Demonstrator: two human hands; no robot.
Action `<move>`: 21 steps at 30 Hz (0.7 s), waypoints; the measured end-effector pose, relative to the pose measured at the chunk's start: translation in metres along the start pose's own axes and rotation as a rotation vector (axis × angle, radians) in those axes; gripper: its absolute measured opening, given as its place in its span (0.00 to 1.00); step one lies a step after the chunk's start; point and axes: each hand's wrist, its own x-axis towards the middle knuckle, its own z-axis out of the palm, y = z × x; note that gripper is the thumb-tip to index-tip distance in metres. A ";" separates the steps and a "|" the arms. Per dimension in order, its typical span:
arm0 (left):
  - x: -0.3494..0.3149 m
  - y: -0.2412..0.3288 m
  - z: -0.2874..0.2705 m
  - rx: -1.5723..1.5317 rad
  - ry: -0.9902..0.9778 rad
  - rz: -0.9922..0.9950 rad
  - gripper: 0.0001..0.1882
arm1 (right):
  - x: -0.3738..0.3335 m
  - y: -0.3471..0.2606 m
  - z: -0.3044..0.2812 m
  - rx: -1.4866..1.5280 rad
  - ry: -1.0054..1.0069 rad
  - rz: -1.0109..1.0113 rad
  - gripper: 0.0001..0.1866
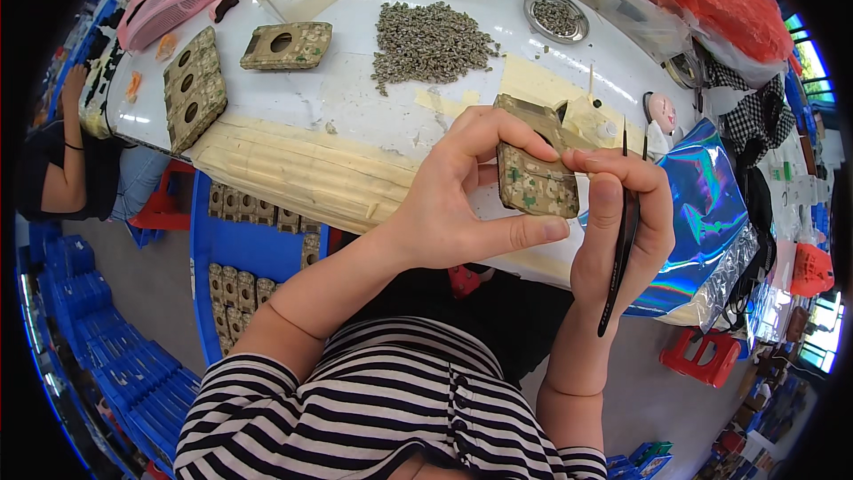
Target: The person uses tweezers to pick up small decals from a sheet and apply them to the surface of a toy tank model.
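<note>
My left hand [462, 187] is closed round a camouflage-patterned shell [536, 180], a flat, boxy model part tilted above the table's near edge. Its fingers curl over the far side and the thumb lies along the near side. My right hand [626, 213] meets the shell at its right edge, thumb and forefinger pinched over a thin pale sliver too small to name. Black tweezers [625, 253] are tucked in the same hand, tips pointing up and away from the shell. Two similar shells with round holes, one lengthwise [195, 91] and one crosswise [286, 44], lie at the left.
A heap of small metallic parts [431, 43] lies mid-table, with more in a round metal dish [556, 16]. A tape-covered strip [302, 169] lines the near edge. Blue trays [253, 253] below hold several shells. Shiny blue film [697, 222] hangs right; another person [67, 156] sits left.
</note>
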 end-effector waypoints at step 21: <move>0.002 0.003 -0.003 -0.017 -0.067 0.001 0.27 | 0.034 0.026 -0.031 -0.835 0.123 -0.110 0.07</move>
